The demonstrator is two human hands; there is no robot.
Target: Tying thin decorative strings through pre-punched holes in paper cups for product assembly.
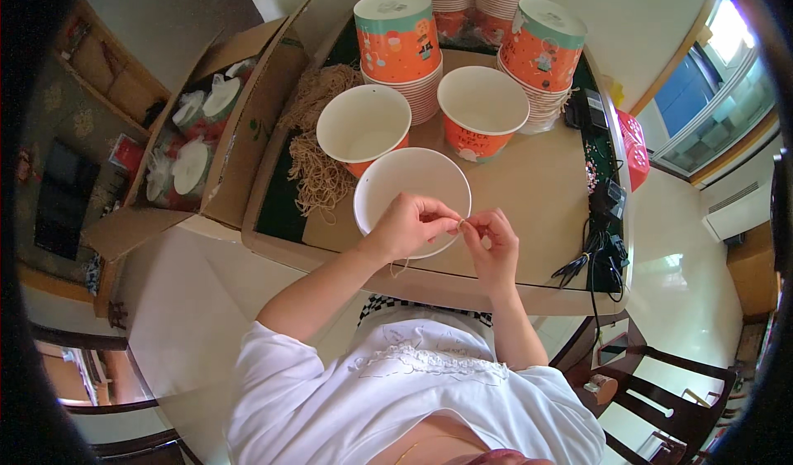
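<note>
My left hand (415,224) and my right hand (493,242) meet over the front rim of a white-lined paper bucket (405,176). Both are closed, thumb and fingers pinching a thin tan string (400,268), whose loose part hangs below my left wrist. The exact point where the fingertips grip it is too small to make out. Just behind stand two more open paper buckets, one on the left (363,126) and one on the right (484,106), orange outside. Left of them lies a tangled heap of tan strings (318,168).
Upside-down stacks of orange-and-green buckets (398,40) (545,48) stand behind, with taller stacks at the back. An open cardboard box (248,143) with wrapped buckets is at the left. Black cables and adapters (591,254) lie along the table's right edge. A dark chair (661,391) stands lower right.
</note>
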